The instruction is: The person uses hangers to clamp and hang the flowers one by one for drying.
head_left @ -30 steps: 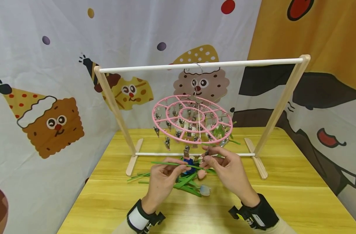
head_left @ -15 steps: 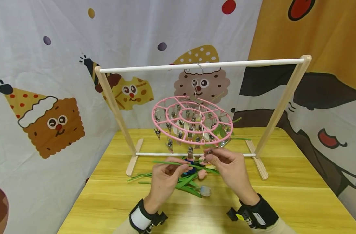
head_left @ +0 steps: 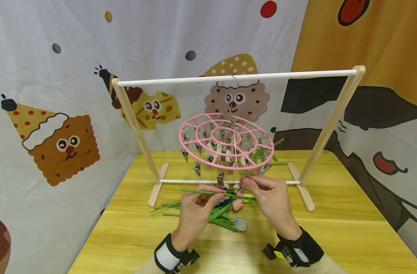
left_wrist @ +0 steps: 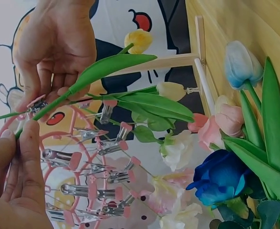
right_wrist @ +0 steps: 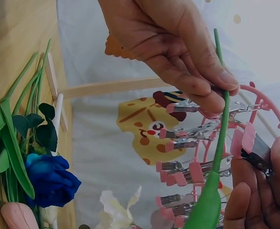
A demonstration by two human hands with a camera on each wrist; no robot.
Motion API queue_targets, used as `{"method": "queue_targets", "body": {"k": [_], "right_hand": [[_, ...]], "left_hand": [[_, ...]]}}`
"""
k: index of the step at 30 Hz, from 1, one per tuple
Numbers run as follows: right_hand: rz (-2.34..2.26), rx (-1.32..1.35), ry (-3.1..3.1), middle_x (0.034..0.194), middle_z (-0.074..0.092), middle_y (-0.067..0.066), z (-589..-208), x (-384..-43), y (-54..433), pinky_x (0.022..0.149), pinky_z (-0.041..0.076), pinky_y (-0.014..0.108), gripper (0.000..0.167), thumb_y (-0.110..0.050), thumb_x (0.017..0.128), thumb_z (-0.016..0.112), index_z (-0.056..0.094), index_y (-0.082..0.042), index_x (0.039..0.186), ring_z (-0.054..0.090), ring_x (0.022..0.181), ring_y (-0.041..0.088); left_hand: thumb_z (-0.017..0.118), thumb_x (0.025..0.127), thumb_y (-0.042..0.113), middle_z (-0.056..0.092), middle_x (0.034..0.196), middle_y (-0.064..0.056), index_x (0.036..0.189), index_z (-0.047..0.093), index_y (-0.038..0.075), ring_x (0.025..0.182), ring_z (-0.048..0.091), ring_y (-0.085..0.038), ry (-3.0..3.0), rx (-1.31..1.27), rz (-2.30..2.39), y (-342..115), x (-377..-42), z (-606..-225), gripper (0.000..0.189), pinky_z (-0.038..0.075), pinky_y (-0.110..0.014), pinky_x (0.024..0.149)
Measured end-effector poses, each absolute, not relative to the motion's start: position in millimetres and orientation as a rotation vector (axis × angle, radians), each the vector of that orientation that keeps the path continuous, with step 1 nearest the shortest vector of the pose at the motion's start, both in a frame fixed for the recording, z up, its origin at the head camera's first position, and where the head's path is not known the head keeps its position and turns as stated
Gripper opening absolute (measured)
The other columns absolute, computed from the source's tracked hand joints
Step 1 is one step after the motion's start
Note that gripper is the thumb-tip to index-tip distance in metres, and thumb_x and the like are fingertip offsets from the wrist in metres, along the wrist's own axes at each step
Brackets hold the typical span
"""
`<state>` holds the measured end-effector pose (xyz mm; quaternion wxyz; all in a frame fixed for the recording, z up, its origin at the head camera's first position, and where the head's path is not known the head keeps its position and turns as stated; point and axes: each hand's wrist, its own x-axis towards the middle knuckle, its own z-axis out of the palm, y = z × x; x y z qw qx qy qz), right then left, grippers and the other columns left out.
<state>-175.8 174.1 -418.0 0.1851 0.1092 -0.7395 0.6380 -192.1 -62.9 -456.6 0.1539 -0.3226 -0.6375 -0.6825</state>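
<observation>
My left hand pinches the green stem of an artificial tulip between thumb and fingers. Its yellow bloom points away to the right in the head view, beyond my right hand. That right hand squeezes a metal clip with pink tips, hung from the round pink drying hanger. In the right wrist view the clip's pink tips stand apart, close beside the stem. Several more clips dangle from the hanger's rings.
A wooden stand with a white top bar carries the hanger over the table. Beneath lie loose flowers, including a blue rose, a pale blue tulip and pink tulips. White flowers hang from the hanger's far side.
My right hand has turned the clip so its pink tips now point down toward the stem. The left hand has shifted slightly right with the tulip; the hanger swayed a little.
</observation>
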Motion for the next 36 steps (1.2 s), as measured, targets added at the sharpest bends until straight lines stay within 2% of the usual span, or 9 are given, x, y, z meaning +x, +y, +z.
{"method": "queue_targets", "body": {"k": [4,9,12,16,20,28,30,33,36], "right_hand": [[1.797,0.269,-2.089,0.111,0.092,0.001,-418.7,-177.3,173.5,0.092,0.07,0.022,0.016,-0.009,0.109,0.083,0.091,-0.004,0.123,0.085,0.105,0.004],[1.809,0.247,-2.098,0.109,0.092,0.004,-421.7,-178.8,173.4,0.084,0.07,0.022,0.017,-0.009,0.11,0.083,0.09,-0.002,0.124,0.087,0.099,0.004],[1.816,0.231,-2.106,0.108,0.092,0.01,-422.3,-179.0,173.0,0.083,0.07,0.023,0.018,-0.01,0.11,0.083,0.09,-0.002,0.124,0.087,0.096,0.005],[1.824,0.219,-2.108,0.11,0.091,0.017,-422.3,-179.7,172.7,0.083,0.07,0.023,0.018,-0.01,0.11,0.083,0.09,-0.002,0.124,0.087,0.095,0.005],[1.818,0.219,-2.113,0.111,0.09,0.02,-422.4,-180.5,173.0,0.079,0.07,0.024,0.018,-0.01,0.11,0.083,0.09,-0.002,0.124,0.087,0.095,0.005],[1.794,0.239,-2.169,0.115,0.089,0.025,-422.4,-180.7,174.0,0.068,0.063,0.021,0.019,-0.012,0.11,0.084,0.09,-0.003,0.125,0.086,0.094,0.005],[1.78,0.25,-2.212,0.119,0.089,0.022,-421.4,-180.0,174.5,0.073,0.063,0.021,0.022,-0.017,0.111,0.083,0.089,-0.004,0.128,0.085,0.098,0.005],[1.765,0.256,-2.283,0.129,0.089,0.014,-420.7,-178.5,175.7,0.088,0.066,0.02,0.027,-0.027,0.113,0.081,0.088,-0.012,0.134,0.084,0.107,0.004],[1.764,0.262,-2.32,0.137,0.087,0.009,-421.1,-177.6,176.9,0.093,0.063,0.021,0.03,-0.033,0.114,0.08,0.087,-0.019,0.14,0.083,0.113,0.006]], "left_hand": [[0.078,0.108,-0.007,0.083,0.117,-0.026,0.121,0.084,0.001,0.099,0.089,-0.011,-1.795,-0.941,-1.969,-60.8,-191.5,-456.5,0.017,0.067,-0.024,0.065],[0.077,0.108,-0.006,0.082,0.116,-0.025,0.121,0.085,0.002,0.1,0.09,-0.016,-1.799,-0.921,-1.975,-59.9,-190.6,-454.7,0.017,0.062,-0.022,0.061],[0.077,0.109,-0.006,0.081,0.118,-0.025,0.122,0.085,0.002,0.1,0.09,-0.024,-1.801,-0.914,-1.987,-59.7,-190.4,-453.6,0.017,0.071,-0.028,0.072],[0.077,0.109,-0.007,0.082,0.119,-0.027,0.122,0.084,0.001,0.1,0.09,-0.022,-1.799,-0.917,-1.998,-59.0,-190.6,-452.9,0.017,0.073,-0.033,0.075],[0.078,0.108,-0.006,0.083,0.117,-0.026,0.121,0.084,0.002,0.1,0.089,-0.012,-1.803,-0.921,-1.983,-57.8,-190.9,-452.3,0.017,0.066,-0.027,0.061],[0.079,0.108,-0.004,0.083,0.114,-0.023,0.12,0.086,0.003,0.095,0.087,-0.011,-1.833,-0.903,-1.945,-57.1,-191.4,-452.2,0.015,0.046,-0.022,0.048],[0.079,0.109,-0.003,0.084,0.114,-0.023,0.12,0.086,0.003,0.094,0.087,-0.011,-1.844,-0.897,-1.943,-57.6,-191.6,-451.9,0.014,0.041,-0.023,0.047],[0.079,0.109,-0.001,0.084,0.114,-0.022,0.12,0.086,0.005,0.089,0.086,-0.009,-1.867,-0.88,-1.952,-58.5,-191.2,-451.7,0.014,0.038,-0.022,0.046],[0.078,0.11,0.001,0.084,0.115,-0.021,0.121,0.086,0.004,0.085,0.084,-0.008,-1.886,-0.876,-1.954,-59.2,-191.1,-451.6,0.013,0.037,-0.022,0.046]]}}
